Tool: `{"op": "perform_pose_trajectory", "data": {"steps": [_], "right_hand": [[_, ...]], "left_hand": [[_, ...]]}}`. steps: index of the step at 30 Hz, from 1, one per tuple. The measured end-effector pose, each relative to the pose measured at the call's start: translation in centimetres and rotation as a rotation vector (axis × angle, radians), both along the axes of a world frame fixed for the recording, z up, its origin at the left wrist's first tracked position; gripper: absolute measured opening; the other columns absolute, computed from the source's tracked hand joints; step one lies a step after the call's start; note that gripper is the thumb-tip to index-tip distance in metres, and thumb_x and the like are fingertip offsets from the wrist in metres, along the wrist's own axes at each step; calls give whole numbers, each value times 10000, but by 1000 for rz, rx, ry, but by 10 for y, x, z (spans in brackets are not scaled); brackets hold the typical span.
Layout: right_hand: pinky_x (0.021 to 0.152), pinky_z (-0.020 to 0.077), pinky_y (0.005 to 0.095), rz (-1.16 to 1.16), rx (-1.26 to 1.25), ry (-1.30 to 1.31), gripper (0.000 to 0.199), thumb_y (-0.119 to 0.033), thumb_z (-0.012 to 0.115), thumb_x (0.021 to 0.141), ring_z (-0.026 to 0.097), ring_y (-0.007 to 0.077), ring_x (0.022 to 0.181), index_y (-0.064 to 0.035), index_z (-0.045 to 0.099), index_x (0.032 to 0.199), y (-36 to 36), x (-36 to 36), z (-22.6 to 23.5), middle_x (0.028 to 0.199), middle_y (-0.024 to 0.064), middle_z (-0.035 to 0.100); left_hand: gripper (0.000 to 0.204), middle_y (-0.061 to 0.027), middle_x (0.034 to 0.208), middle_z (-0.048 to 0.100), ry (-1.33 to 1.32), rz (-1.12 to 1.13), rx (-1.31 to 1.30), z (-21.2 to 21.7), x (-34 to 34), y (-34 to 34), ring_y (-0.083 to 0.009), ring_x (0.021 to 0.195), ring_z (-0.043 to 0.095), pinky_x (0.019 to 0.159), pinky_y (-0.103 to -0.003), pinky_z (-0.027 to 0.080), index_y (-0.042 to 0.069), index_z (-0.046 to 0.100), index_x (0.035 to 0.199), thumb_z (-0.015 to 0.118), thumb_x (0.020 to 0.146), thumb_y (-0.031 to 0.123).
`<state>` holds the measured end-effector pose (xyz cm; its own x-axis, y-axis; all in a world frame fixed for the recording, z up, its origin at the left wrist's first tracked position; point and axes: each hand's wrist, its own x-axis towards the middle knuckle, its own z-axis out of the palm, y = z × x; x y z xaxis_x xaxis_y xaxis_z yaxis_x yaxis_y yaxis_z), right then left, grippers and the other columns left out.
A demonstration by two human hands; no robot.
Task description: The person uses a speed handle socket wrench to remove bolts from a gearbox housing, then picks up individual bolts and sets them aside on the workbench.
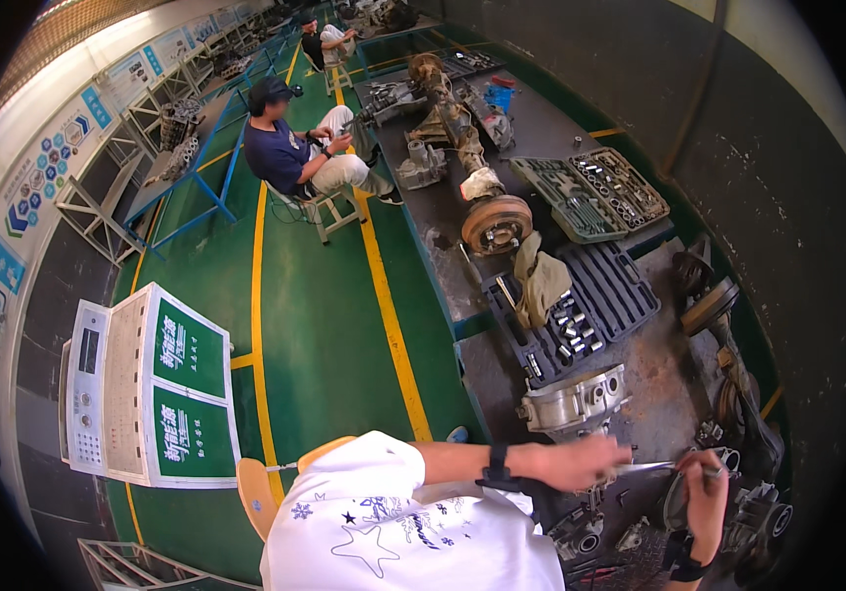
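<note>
Down low, the left hand (581,463) is closed around one end of a thin metal tool (651,467) — and the right hand (707,492) pinches the other end. Both hands hover over greasy metal car parts (738,512) on the dirty bench (659,364). Just above sits a shiny metal housing (573,399), then a black tray of sockets (566,330) — farther off, a person (290,153) sits on a stool.

Bare bench (654,369) lies open between the metal housing (573,401) and socket tray (573,313), machine parts (738,492) crowding the right.
</note>
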<state>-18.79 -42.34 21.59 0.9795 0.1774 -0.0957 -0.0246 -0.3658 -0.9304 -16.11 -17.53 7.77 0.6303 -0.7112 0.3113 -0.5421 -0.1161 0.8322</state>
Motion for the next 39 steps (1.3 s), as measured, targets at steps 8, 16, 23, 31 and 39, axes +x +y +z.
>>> {"op": "perform_pose_trajectory", "data": {"steps": [8,16,23,31,39], "right_hand": [[628,470,283,296,-233,-84,40,7,631,892,617,155,670,35,634,864,113,15,21,740,97,654],[522,364,202,15,-108,45,161,-115,513,1023,467,30,575,-18,612,940,0,29,14,910,35,678],[562,436,241,268,-306,-30,77,19,589,933,543,101,596,23,652,977,74,-7,30,774,63,640],[570,447,244,249,-219,-4,76,20,568,947,564,97,626,31,642,932,91,42,26,804,55,672],[596,453,239,99,-77,36,108,-19,529,975,542,90,644,26,626,991,6,15,18,970,80,691]], "left_hand": [[234,-162,1050,550,32,268,-447,-33,56,-79,-356,1003,508,873,-433,420,43,523,1110,615,929,159],[163,-150,1030,557,-14,-179,-2,-4,-12,-9,-334,1044,499,951,-464,384,34,551,1008,621,927,156],[240,-145,1072,550,-171,384,-210,-24,85,-5,-326,1071,516,951,-437,397,55,539,1140,550,902,30],[223,-167,851,616,-56,-175,-359,-54,25,-120,-275,766,590,763,-407,463,41,605,870,528,980,218],[170,-145,1015,608,-8,-295,-128,-10,13,38,-319,1023,545,975,-437,390,22,603,1058,639,943,142]]}}
